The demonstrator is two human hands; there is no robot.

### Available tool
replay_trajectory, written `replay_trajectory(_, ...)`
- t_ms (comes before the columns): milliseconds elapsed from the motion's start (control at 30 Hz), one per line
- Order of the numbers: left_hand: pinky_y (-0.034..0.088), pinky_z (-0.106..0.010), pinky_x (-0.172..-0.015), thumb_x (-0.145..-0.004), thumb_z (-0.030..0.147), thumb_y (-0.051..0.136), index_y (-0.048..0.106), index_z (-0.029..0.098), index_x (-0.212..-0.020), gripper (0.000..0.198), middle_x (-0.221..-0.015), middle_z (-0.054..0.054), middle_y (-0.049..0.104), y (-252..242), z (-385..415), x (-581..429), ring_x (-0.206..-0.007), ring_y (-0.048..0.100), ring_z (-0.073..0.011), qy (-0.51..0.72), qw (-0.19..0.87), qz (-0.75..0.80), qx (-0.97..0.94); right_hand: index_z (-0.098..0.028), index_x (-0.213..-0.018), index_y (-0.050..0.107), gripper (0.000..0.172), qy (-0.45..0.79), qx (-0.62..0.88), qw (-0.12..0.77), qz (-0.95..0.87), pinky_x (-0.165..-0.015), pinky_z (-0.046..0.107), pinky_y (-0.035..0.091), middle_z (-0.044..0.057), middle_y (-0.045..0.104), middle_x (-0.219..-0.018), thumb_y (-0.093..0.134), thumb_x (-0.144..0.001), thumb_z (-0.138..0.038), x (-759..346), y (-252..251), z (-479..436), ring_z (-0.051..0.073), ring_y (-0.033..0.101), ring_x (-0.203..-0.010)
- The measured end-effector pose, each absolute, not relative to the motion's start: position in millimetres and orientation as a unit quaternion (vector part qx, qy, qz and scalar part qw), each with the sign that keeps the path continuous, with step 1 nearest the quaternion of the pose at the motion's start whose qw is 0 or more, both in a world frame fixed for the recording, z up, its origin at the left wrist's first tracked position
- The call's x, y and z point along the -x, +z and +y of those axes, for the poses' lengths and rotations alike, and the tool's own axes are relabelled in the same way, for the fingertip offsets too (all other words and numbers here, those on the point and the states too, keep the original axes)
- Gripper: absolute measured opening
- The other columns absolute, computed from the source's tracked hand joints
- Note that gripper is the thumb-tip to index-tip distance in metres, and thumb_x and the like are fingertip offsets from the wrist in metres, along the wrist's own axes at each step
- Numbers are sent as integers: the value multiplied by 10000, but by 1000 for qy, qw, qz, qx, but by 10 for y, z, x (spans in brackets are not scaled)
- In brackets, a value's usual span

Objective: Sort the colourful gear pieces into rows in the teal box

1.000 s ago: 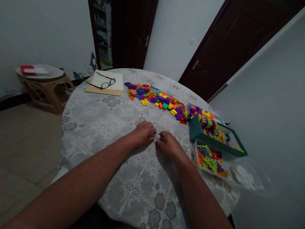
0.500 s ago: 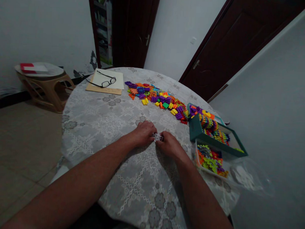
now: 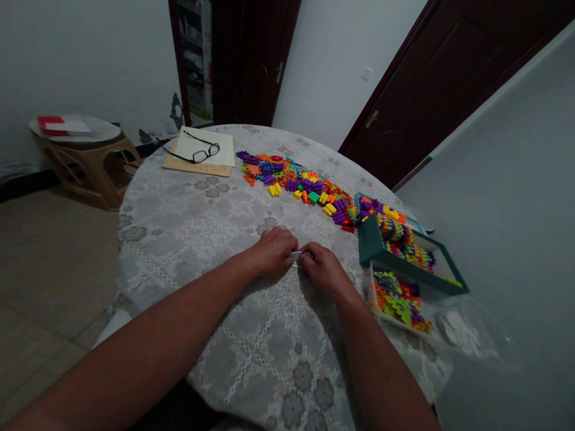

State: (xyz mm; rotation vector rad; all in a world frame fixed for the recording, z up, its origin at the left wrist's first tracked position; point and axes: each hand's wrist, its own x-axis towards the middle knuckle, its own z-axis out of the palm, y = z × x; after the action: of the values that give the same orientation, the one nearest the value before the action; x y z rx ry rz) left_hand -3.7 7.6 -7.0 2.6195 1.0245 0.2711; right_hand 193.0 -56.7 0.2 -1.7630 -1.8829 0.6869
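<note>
Over the middle of the table, my left hand (image 3: pixel 275 251) and my right hand (image 3: pixel 322 267) meet, both closed on a small white plastic piece (image 3: pixel 296 258). Only a narrow part of it shows between the fingertips; the rest is hidden. Beyond the hands, a long heap of coloured plastic gears and pegs (image 3: pixel 289 181) lies across the cloth. To the right of my right hand, a green box (image 3: pixel 369 243) and a clear tub (image 3: pixel 397 324) hold more coloured gears.
The round table wears a grey patterned cloth (image 3: pixel 173 236). Black glasses (image 3: pixel 199 156) rest on paper and a board at the back left. A clear bag (image 3: pixel 467 335) with white pieces lies at the right edge. A stool (image 3: pixel 105 171) stands on the left.
The white piece has been turned between my fingers: its gridded face showed before, and now a thinner side does. Both hands stay in nearly the same place.
</note>
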Motion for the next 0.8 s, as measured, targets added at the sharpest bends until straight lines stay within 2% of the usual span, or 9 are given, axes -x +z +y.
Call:
replay_trajectory(133, 450, -440, -1123, -941, 324, 796, 732, 246, -1310, 382, -1358, -116, 704, -57, 84, 67, -1311, 582, -318, 112, 176, 352, -913, -195, -871, 709, 144, 245, 689, 241, -638, -718, 267, 421, 14, 712, -827, 590, -940, -238, -2081, 26, -524, 187, 634, -807)
replay_trajectory(300, 459, -450, -1033, -929, 391, 842, 813, 245, -1152, 268, -1261, -126, 714, -64, 77, 42, -1260, 591, -355, 95, 155, 359, -916, -187, -727, 688, 192, 305, 712, 168, -610, -623, 264, 381, 15, 664, -673, 626, -907, -210, -2194, 62, -529, 163, 606, -654)
replay_trajectory(567, 459, -450, -914, -997, 335, 765, 801, 216, -1094, 157, -1189, -143, 724, -129, 131, 25, -1180, 613, -354, 94, 99, 298, -945, -197, -685, 649, 201, 371, 737, 152, -544, -506, 255, 325, -21, 554, -510, 629, -884, -179, -2273, 135, -542, 132, 502, -459)
replay_trajectory(700, 452, -441, -876, -1048, 250, 654, 798, 200, -1008, 157, -1125, -156, 719, -100, 125, -18, -1125, 623, -338, 87, 80, 300, -947, -189, -679, 655, 184, 393, 735, 162, -529, -493, 248, 328, -14, 568, -506, 656, -863, -196, -2278, 110, -538, 125, 487, -448)
replay_trajectory(800, 454, -436, -892, -1049, 278, 658, 796, 201, -1055, 158, -1159, -150, 721, -54, 101, 12, -1116, 624, -328, 83, 80, 292, -949, -191, -685, 652, 175, 403, 731, 173, -523, -488, 247, 330, -15, 563, -506, 664, -858, -221, -2244, 74, -530, 129, 497, -456)
